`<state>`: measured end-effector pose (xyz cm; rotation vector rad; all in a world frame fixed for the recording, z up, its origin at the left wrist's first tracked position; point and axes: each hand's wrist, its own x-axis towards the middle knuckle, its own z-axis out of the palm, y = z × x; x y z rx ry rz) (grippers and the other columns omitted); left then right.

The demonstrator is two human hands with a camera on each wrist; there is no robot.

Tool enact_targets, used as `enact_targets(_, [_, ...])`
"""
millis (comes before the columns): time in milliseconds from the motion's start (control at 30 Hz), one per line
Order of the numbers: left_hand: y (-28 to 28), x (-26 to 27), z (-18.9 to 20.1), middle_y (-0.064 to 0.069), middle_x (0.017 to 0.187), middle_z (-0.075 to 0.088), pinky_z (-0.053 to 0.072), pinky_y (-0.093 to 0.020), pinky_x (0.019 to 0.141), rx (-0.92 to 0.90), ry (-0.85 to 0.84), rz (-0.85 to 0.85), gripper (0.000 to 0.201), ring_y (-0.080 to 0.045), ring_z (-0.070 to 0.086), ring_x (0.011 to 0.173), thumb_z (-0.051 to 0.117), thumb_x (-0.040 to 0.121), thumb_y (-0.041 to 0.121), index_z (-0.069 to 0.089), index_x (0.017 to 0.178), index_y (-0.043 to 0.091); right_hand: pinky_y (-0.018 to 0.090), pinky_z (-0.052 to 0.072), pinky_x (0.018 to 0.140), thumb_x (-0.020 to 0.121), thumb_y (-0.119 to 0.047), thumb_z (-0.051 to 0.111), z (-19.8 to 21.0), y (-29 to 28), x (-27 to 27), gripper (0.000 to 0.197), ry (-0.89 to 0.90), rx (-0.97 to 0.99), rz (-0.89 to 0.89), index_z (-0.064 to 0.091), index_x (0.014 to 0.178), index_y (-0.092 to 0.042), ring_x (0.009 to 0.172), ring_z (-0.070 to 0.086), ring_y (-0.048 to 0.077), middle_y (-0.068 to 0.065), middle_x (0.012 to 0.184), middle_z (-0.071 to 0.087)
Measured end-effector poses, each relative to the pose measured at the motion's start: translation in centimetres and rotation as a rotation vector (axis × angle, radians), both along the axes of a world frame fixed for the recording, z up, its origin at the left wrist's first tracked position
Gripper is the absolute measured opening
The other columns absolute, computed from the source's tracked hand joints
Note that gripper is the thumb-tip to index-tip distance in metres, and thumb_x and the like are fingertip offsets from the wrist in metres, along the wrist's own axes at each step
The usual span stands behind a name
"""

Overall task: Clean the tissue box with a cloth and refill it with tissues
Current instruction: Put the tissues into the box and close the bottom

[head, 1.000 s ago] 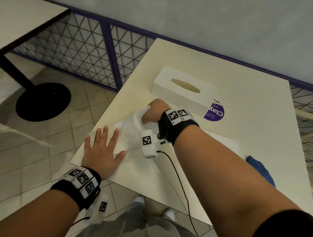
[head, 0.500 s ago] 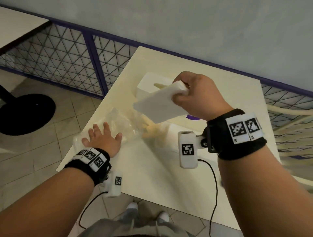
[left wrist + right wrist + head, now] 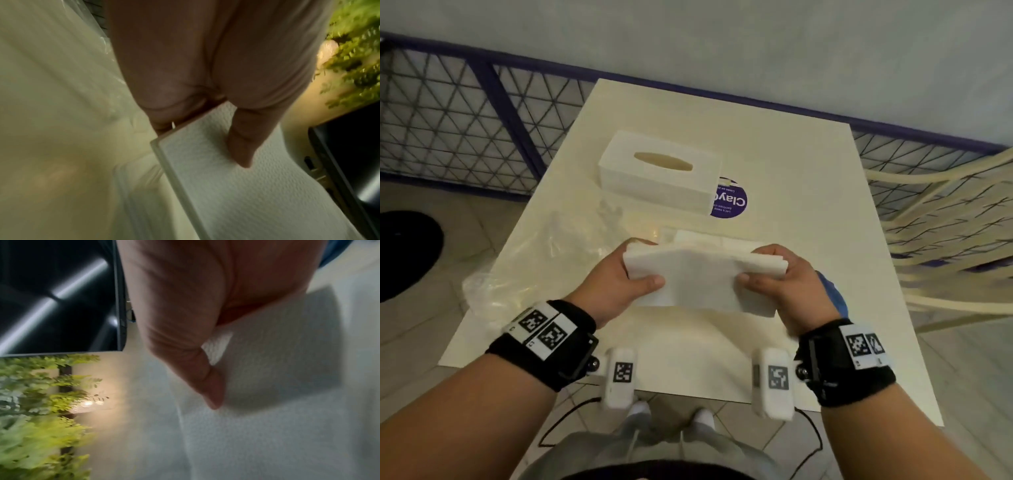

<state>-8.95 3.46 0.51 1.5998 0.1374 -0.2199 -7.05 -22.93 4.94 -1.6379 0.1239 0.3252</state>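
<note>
A white stack of tissues (image 3: pixel 702 277) hangs above the middle of the cream table (image 3: pixel 808 164), held at both ends. My left hand (image 3: pixel 619 277) grips its left end, thumb on top. My right hand (image 3: pixel 780 277) grips its right end the same way. Both wrist views show a thumb pressed on the embossed tissue stack (image 3: pixel 236 186) (image 3: pixel 267 418). The white tissue box (image 3: pixel 659 171), with an oval slot in its top, stands farther back on the table. A blue cloth (image 3: pixel 834 291) peeks out behind my right hand.
A crumpled clear plastic wrapper (image 3: pixel 544 253) lies at the table's left edge. A round purple sticker (image 3: pixel 732 202) sits beside the box. A cream slatted chair (image 3: pixel 955 240) stands to the right. A purple mesh fence (image 3: pixel 465 113) runs behind the table.
My right hand pulled the tissue stack out of the plastic wrapper and brought it to the middle. My left hand left the wrapper and took hold of the stack's left end.
</note>
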Motion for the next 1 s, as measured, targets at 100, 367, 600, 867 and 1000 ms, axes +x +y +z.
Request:
enact_targets(100, [-1.0, -0.7, -1.5, 0.016, 0.079, 0.061, 0.045, -0.022, 0.070, 0.051, 0.003, -0.017, 0.030, -0.006, 0.057, 0.077, 0.077, 0.059, 0.028, 0.062, 0.084, 0.032, 0.021, 0.049, 0.059, 0.063, -0.002, 0.080, -3.1, -1.3, -1.6, 0.028, -0.024, -0.032, -0.027, 0.063, 0.076, -0.020, 0.070, 0.058, 0.013, -0.002, 0.078, 0.064])
enact_targets(367, [-2.1, -2.3, -5.9, -0.003, 0.094, 0.063, 0.045, -0.026, 0.073, 0.269, 0.076, -0.062, 0.031, -0.020, 0.057, 0.090, 0.068, 0.082, 0.009, 0.053, 0.100, 0.029, 0.033, 0.049, 0.072, 0.066, 0.016, 0.074, -8.6, -1.8, -3.5, 0.043, 0.003, -0.153, -0.054, 0.058, 0.081, -0.021, 0.076, 0.057, 0.011, -0.005, 0.080, 0.063])
enact_targets(600, [-3.6, 2.2, -2.4, 0.003, 0.112, 0.066, 0.048, -0.036, 0.091, 0.425, -0.006, 0.043, 0.034, -0.016, 0.062, 0.101, 0.064, 0.087, 0.030, 0.056, 0.118, 0.018, 0.036, 0.059, 0.077, 0.078, -0.008, 0.075, -5.3, -2.5, 0.3, 0.052, -0.023, -0.085, -0.233, 0.052, 0.118, -0.030, 0.091, 0.070, 0.019, 0.001, 0.102, 0.070])
enact_targets(867, [-5.4, 7.5, -1.6, 0.002, 0.102, 0.068, 0.052, -0.038, 0.089, 0.395, 0.084, 0.121, 0.034, -0.020, 0.065, 0.096, 0.065, 0.086, 0.030, 0.061, 0.117, 0.016, 0.038, 0.050, 0.099, 0.078, -0.030, 0.075, -4.1, -3.5, 6.7, 0.073, 0.019, -0.432, -0.270, 0.038, 0.141, -0.027, 0.102, 0.059, 0.021, 0.011, 0.123, 0.054])
enact_targets(1000, [-5.5, 7.5, -2.6, -0.003, 0.109, 0.065, 0.052, -0.031, 0.070, 0.523, 0.110, 0.091, 0.043, -0.020, 0.063, 0.093, 0.064, 0.086, 0.032, 0.056, 0.124, 0.014, 0.033, 0.047, 0.098, 0.081, -0.031, 0.074, -4.9, -3.4, 6.9, 0.073, 0.067, -0.503, -0.202, 0.036, 0.143, -0.024, 0.107, 0.058, 0.023, 0.012, 0.132, 0.053])
